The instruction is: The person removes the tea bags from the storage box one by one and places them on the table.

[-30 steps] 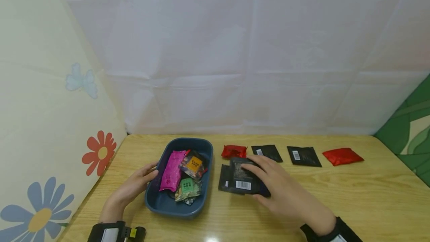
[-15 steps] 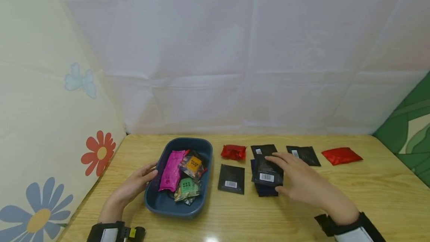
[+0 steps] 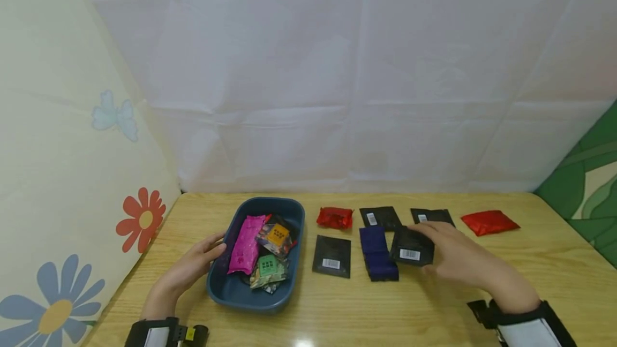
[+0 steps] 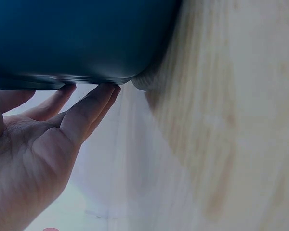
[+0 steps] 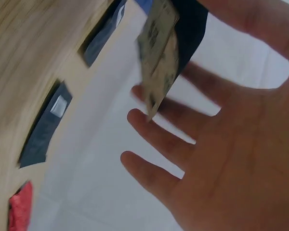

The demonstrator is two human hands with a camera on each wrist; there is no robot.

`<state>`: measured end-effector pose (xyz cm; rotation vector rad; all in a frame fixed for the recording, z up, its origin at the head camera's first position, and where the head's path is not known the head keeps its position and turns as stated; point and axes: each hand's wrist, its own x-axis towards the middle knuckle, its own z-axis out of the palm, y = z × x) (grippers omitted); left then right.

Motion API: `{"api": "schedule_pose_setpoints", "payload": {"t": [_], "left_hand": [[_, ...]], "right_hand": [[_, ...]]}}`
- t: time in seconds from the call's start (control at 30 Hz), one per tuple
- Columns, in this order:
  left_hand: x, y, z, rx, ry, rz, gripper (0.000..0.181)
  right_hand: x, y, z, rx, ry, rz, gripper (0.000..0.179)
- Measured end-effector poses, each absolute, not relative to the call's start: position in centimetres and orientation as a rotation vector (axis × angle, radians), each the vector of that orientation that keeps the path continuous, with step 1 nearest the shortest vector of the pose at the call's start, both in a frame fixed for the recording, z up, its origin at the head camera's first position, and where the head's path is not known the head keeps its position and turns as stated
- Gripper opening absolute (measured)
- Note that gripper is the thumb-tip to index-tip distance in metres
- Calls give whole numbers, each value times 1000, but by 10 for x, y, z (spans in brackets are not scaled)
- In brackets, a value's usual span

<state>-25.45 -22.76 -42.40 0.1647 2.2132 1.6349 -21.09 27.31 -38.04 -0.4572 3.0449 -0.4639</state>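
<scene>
My right hand [image 3: 455, 253] pinches a flat black packet [image 3: 412, 248] with a white barcode label, held just above the table. In the right wrist view, the same packet [image 5: 159, 57] shows a printed tan side, between the thumb and fingers. Left of it lies a folded dark blue strip [image 3: 378, 255], and beyond that a single black packet [image 3: 332, 253]. My left hand [image 3: 190, 264] touches the left side of a dark blue plastic bin [image 3: 255, 304] with extended fingers. Inside the bin are a pink packet [image 3: 248, 245], an orange-labelled packet [image 3: 278, 235] and a green-labelled packet [image 3: 269, 268].
Along the back of the wooden table [image 3: 482, 288] lie a red packet [image 3: 335, 218], two black packets, one nearer the left [image 3: 378, 217] and one partly behind my right hand [image 3: 431, 215], and another red packet [image 3: 490, 222] at the right. A white cloth [image 3: 361, 138] hangs behind.
My right hand has moved right with the black packet, leaving one black packet behind and uncovering the dark blue strip beside it. The left hand has stayed at the bin.
</scene>
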Motion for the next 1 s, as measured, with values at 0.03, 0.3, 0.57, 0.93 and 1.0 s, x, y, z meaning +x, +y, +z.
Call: {"api": "schedule_pose_setpoints", "payload": {"t": [0.03, 0.3, 0.57, 0.93, 1.0], "left_hand": [[-255, -228, -424, 164, 2213, 1635, 61], [-255, -227, -424, 164, 2217, 1634, 61], [-255, -228, -426, 167, 2228, 1634, 62], [-254, -228, -425, 136, 2234, 1622, 60], [-255, -228, -425, 139, 2233, 1625, 61]], "right_hand": [[-213, 277, -381, -459, 3033, -481, 84], [-220, 301, -392, -500, 2894, -641, 88], [-224, 311, -401, -518, 2849, -628, 87], [-229, 312, -411, -462, 2866, -473, 89], [-229, 312, -411, -449, 2866, -455, 90]]}}
